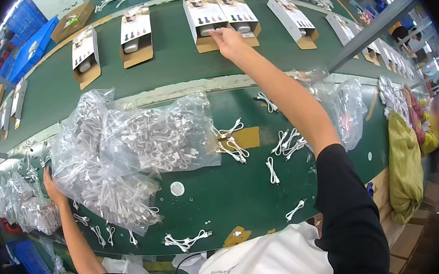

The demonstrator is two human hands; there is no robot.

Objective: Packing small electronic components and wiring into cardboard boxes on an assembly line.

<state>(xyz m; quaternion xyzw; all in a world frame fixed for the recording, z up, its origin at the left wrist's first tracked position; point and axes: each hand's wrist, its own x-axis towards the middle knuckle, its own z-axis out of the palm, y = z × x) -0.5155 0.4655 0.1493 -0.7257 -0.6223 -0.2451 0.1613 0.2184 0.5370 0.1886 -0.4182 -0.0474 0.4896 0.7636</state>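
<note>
My right hand (229, 42) reaches out to the open end of a white printed box (204, 12) on the far green surface. Its fingers are bent together at the opening, beside a white rounded device (206, 30) inside; whatever they pinch is hidden. A second open box (233, 8) stands close against that one, also with a white device in it. At the left, my left hand (54, 189) has its fingers stretched out along the edge of a clear plastic bag (90, 144) full of bundled white cables, near a few loose cables (45, 154).
More open boxes (135, 26) stand along the far belt on both sides. Loose white cable bundles (187, 241) lie over the green table (210, 201). A metal post (373, 29) slants across the right. Beyond it, a person (427, 127) is beside a yellow-green sack (404, 166).
</note>
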